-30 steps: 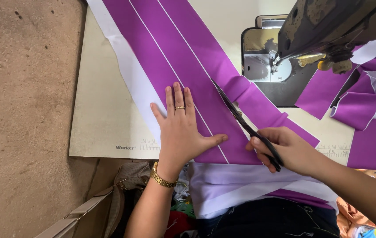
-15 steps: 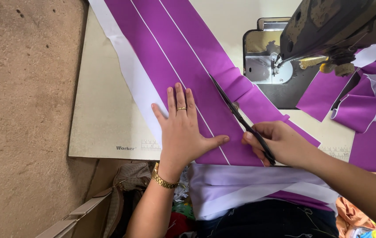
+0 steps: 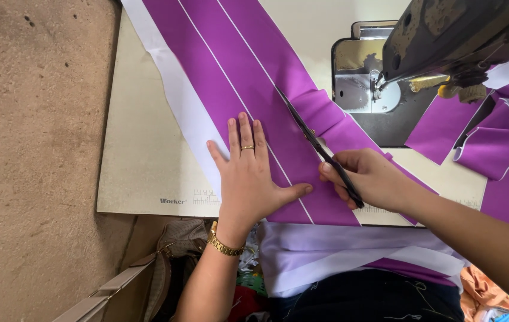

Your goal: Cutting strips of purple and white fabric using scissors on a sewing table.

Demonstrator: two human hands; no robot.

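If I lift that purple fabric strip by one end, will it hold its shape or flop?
Likely floppy: the purple fabric strip drapes over the table edge and bunches near the scissors. Probably light and prone to sliding, since the left hand lies flat on it.

A small dark printed label [image 3: 172, 201] sits on the cream table's [image 3: 141, 155] front edge, beside what seem ruler markings [image 3: 205, 197].

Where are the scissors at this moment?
In the head view, the scissors are in the right hand, right of centre, blades on the purple fabric, near the sewing machine.
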